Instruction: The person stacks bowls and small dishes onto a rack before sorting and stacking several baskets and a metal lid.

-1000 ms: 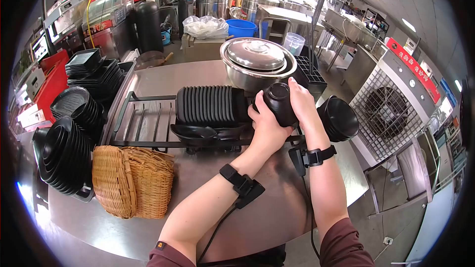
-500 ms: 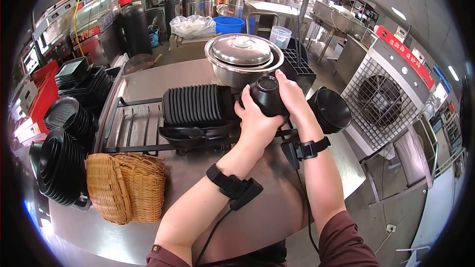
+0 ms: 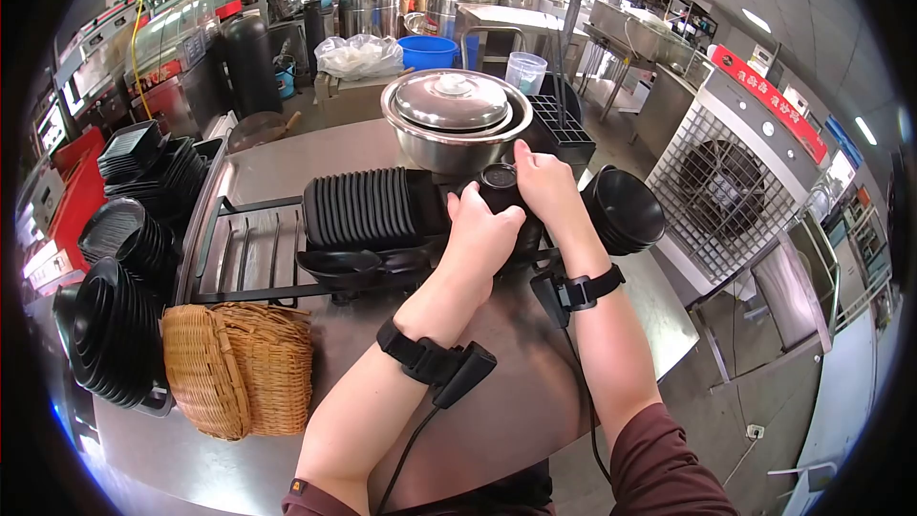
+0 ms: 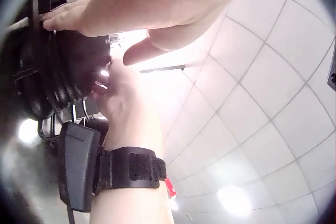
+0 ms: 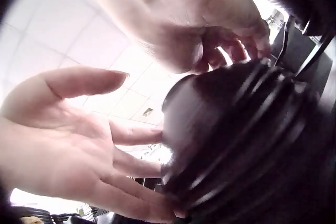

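Observation:
A stack of black bowls [image 3: 500,176] stands upside down at the right end of the black rack [image 3: 222,289], a round base on top. My left hand [image 3: 484,229] lies along its near left side. In the right wrist view its fingers [image 5: 139,169] are fairly straight against the ridged rims of the bowls [image 5: 231,145], thumb spread away. My right hand [image 3: 547,186] is on the other side, its fingers curled against the bowls. Left of the hands, black square dishes [image 3: 358,208] stand on edge in the rack, with black spoon-shaped dishes [image 3: 349,266] before them.
Behind the hands is a steel basin [image 3: 449,151] with a lidded pot. More black bowls [image 3: 623,212] lie right of the hands. Stacks of black dishes [image 3: 119,330] and a wicker basket [image 3: 277,358] occupy the left. An air cooler [image 3: 731,182] stands at the right.
Both hands have come down with the black bowl they held up between them, and it now sits lower, at the rack. My left thumb has lifted off its side.

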The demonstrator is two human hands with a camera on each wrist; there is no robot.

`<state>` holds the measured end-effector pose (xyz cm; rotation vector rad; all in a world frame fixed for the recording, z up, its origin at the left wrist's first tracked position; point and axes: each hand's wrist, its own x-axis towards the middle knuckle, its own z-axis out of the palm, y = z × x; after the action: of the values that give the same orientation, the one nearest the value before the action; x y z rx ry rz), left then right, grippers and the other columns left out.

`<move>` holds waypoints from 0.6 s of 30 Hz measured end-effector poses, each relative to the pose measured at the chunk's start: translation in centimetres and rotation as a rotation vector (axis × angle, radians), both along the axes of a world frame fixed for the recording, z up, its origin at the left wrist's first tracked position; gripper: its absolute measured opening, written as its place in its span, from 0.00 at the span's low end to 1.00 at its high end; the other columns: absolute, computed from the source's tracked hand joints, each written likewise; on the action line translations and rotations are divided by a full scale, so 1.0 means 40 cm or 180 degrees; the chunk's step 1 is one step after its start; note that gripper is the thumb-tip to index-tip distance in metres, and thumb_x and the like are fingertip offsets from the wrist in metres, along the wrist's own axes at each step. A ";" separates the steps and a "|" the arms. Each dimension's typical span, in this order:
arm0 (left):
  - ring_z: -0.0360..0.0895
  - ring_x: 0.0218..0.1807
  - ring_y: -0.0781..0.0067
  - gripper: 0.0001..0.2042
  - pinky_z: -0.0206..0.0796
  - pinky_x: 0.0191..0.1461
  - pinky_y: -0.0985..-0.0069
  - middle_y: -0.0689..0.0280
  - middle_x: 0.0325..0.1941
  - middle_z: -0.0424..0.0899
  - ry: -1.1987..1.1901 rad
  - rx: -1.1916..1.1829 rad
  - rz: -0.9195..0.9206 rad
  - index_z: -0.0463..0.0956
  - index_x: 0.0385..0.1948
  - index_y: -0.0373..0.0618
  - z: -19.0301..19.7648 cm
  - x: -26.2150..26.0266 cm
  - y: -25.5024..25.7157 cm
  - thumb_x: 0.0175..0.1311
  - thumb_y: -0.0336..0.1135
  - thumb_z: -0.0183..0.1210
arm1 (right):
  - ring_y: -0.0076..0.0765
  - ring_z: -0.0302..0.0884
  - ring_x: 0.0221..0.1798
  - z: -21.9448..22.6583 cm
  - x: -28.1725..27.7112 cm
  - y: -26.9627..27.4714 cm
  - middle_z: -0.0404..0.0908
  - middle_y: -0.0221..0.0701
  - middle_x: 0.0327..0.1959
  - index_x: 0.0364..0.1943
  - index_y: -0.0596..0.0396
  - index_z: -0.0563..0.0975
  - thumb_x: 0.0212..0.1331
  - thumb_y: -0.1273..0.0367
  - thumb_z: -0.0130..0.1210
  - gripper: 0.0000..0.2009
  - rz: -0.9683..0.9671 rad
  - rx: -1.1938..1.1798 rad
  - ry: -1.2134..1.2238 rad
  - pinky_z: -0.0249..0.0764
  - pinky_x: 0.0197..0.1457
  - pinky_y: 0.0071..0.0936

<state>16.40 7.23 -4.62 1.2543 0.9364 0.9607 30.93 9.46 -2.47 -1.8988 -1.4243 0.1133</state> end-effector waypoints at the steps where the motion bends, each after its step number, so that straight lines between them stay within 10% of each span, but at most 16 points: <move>1: 0.78 0.53 0.71 0.43 0.72 0.59 0.73 0.57 0.54 0.78 0.0000 -0.0007 -0.0011 0.50 0.78 0.30 0.003 -0.006 0.002 0.62 0.29 0.64 | 0.69 0.82 0.53 0.017 -0.021 -0.012 0.85 0.60 0.41 0.37 0.65 0.86 0.78 0.49 0.40 0.32 -0.0075 -0.0012 0.0031 0.75 0.64 0.54; 3: 0.77 0.46 0.77 0.40 0.72 0.52 0.76 0.64 0.46 0.79 0.0037 0.0112 -0.0160 0.53 0.77 0.29 0.013 -0.016 0.000 0.63 0.28 0.61 | 0.67 0.83 0.53 0.032 -0.039 -0.027 0.85 0.59 0.42 0.40 0.65 0.86 0.76 0.51 0.46 0.28 -0.0124 -0.0245 -0.0049 0.76 0.63 0.53; 10: 0.60 0.80 0.56 0.33 0.52 0.81 0.66 0.47 0.76 0.66 0.0642 0.0521 -0.0063 0.59 0.75 0.31 0.091 -0.048 -0.037 0.66 0.26 0.54 | 0.60 0.85 0.52 0.001 -0.010 -0.018 0.86 0.57 0.43 0.44 0.63 0.85 0.65 0.70 0.51 0.13 0.0440 0.0012 -0.0692 0.79 0.61 0.50; 18: 0.72 0.71 0.47 0.16 0.65 0.73 0.63 0.45 0.68 0.73 0.1256 0.1766 0.0040 0.76 0.57 0.37 0.069 -0.075 -0.012 0.70 0.25 0.53 | 0.64 0.84 0.51 -0.062 -0.001 0.018 0.86 0.56 0.43 0.51 0.63 0.78 0.67 0.74 0.48 0.13 0.0892 0.0611 -0.0987 0.80 0.57 0.52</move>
<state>13.41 6.76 -1.85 1.9606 1.0123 1.0409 30.91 10.19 -4.96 -1.6008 -1.8353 -0.1868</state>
